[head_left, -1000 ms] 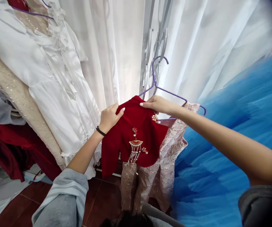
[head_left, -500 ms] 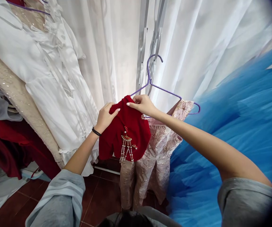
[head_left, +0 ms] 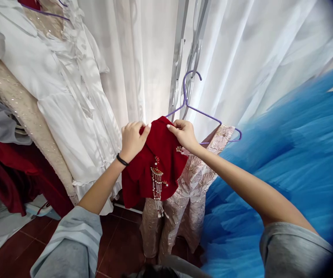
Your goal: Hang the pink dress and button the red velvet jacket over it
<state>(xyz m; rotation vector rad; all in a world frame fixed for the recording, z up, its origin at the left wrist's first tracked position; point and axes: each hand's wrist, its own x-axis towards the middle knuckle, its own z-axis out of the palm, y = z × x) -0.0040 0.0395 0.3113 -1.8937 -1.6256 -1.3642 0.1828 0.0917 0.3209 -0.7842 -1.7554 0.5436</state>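
Note:
A small dark red garment (head_left: 163, 150) with a beaded tassel ornament (head_left: 156, 179) hangs between my two hands. My left hand (head_left: 134, 139), a black band round its wrist, pinches the garment's upper left edge. Thumb and fingers of my right hand (head_left: 184, 134) are closed on its upper right edge. Behind it, a purple hanger (head_left: 203, 112) hangs by its hook and carries a pale pink floral brocade garment (head_left: 195, 177). The red cloth covers the hanger's left side and part of the pink garment.
White dresses (head_left: 68, 96) and a beige sequined garment (head_left: 24, 104) hang at the left. A wide blue tulle skirt (head_left: 270, 162) fills the right. White curtains (head_left: 152, 58) and a metal rack post (head_left: 179, 54) stand behind, above a dark red tiled floor (head_left: 123, 239).
My left hand has shifted slightly right and my right hand slightly right and down along the red garment. The cloth's top is spread wider and its tassel swings lower.

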